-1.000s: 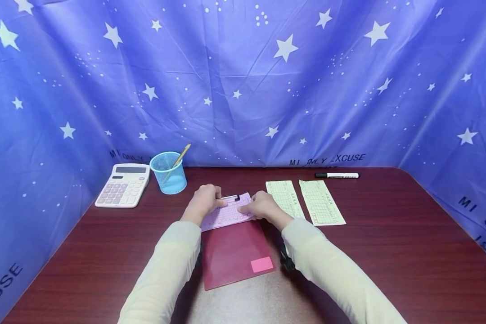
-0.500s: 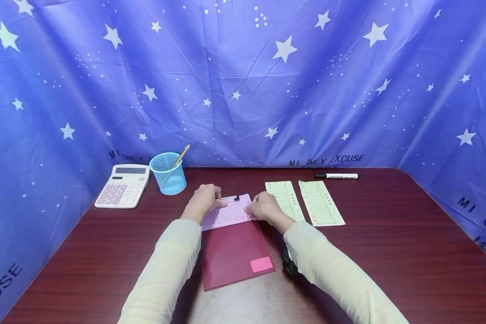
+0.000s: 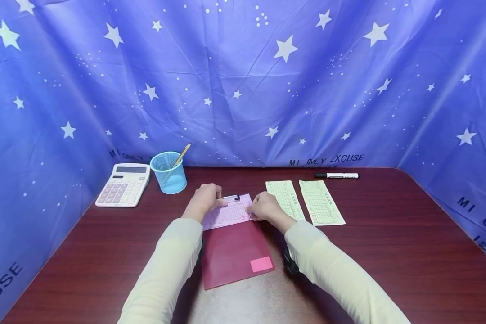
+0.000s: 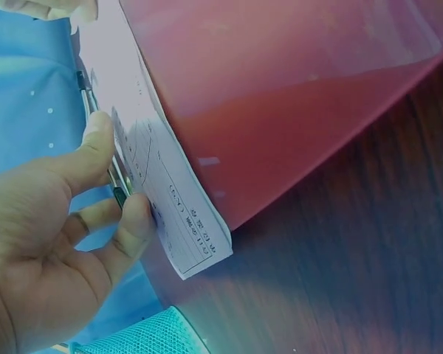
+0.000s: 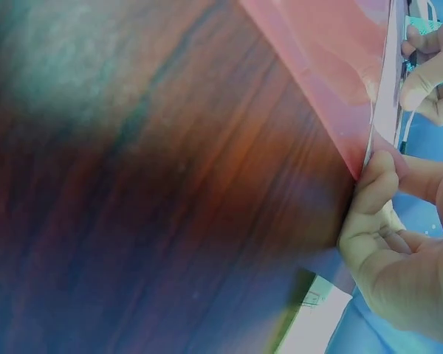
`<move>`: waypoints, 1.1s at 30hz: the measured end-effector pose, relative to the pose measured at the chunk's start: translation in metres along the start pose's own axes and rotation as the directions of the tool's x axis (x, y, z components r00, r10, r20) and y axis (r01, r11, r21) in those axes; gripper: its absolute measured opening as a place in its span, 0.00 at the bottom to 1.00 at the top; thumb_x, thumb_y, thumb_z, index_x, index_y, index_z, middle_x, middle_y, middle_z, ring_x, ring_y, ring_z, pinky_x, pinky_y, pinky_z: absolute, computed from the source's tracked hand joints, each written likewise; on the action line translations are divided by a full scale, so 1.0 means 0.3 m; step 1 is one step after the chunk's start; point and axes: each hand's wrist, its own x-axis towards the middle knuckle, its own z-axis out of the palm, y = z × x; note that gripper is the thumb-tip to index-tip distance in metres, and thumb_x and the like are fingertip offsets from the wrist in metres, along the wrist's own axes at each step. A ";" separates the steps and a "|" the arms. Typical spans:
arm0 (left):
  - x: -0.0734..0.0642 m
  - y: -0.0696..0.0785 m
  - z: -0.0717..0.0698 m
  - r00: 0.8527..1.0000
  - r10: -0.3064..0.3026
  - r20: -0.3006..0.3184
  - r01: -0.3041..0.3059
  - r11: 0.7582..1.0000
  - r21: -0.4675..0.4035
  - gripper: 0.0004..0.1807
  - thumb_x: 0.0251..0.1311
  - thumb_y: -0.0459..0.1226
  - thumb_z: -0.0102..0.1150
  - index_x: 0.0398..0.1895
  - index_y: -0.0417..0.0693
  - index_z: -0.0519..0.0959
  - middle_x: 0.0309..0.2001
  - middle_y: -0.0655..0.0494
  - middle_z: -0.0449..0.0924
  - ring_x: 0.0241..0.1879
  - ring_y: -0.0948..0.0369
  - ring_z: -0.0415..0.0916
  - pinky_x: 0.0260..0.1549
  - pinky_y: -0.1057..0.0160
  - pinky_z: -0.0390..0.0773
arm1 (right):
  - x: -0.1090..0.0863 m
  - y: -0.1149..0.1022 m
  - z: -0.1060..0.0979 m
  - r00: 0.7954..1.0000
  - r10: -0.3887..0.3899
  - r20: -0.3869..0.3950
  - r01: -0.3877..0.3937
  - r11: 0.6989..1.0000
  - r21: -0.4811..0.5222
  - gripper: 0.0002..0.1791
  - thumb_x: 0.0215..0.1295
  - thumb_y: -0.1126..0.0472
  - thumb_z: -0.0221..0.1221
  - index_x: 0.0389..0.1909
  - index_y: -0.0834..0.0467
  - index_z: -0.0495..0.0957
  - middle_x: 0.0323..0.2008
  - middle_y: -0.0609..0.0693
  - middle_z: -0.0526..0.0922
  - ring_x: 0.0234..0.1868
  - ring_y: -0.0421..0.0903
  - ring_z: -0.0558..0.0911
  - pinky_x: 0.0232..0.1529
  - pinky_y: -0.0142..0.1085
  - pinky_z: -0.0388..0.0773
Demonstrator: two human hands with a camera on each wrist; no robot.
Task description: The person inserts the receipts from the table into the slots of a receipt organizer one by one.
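Note:
A dark red clipboard (image 3: 235, 256) lies on the table, a bright pink label (image 3: 261, 264) on its near right corner. Across its far end sits a pink printed slip (image 3: 231, 214), apparently with more sheets under it, beside a metal clip (image 3: 231, 198) with black ends. My left hand (image 3: 204, 200) holds the clip, its thumb and a finger (image 4: 136, 217) bent around it over the slip's left part. At the opposite end, my right hand (image 3: 264, 206) pinches the slip's right edge between thumb and curled index finger. The clipboard's far edge is partly hidden behind the hands.
Two pale green printed slips (image 3: 321, 202) lie right of the right hand. Behind them is a black-and-white marker (image 3: 336, 176). A blue mesh cup (image 3: 168, 173) holding a pencil (image 3: 182, 154) and a white calculator (image 3: 123, 185) stand back left. A starry blue curtain (image 3: 243, 81) encloses the table.
My right thumb has slid rightward from the pink slip's face to its right edge. The left hand stays at the clip, and the clipboard has barely moved.

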 end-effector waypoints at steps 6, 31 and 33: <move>-0.007 0.003 0.007 0.999 0.043 -0.025 -0.042 0.999 0.018 0.16 0.57 0.38 0.74 0.23 0.45 0.74 0.27 0.50 0.76 0.34 0.51 0.74 0.42 0.52 0.76 | -0.004 0.021 -0.017 1.000 -0.015 0.017 0.013 0.995 0.099 0.08 0.61 0.69 0.67 0.27 0.65 0.77 0.19 0.49 0.77 0.16 0.37 0.76 0.21 0.27 0.77; -0.007 0.003 0.022 0.998 0.062 -0.005 -0.061 0.992 0.113 0.17 0.61 0.43 0.72 0.35 0.38 0.78 0.35 0.46 0.77 0.41 0.48 0.79 0.48 0.49 0.78 | -0.069 0.164 -0.305 0.985 -0.118 -0.123 0.059 0.914 -0.402 0.25 0.60 0.52 0.71 0.11 0.55 0.69 0.14 0.43 0.67 0.22 0.43 0.67 0.26 0.36 0.67; -0.009 0.004 0.021 0.997 0.072 -0.014 -0.070 0.992 0.109 0.17 0.61 0.43 0.72 0.34 0.39 0.78 0.34 0.46 0.77 0.41 0.48 0.79 0.47 0.49 0.78 | -0.064 0.168 -0.301 0.986 -0.112 -0.125 0.049 0.904 -0.425 0.31 0.59 0.51 0.71 0.07 0.52 0.62 0.10 0.41 0.59 0.19 0.41 0.62 0.23 0.34 0.62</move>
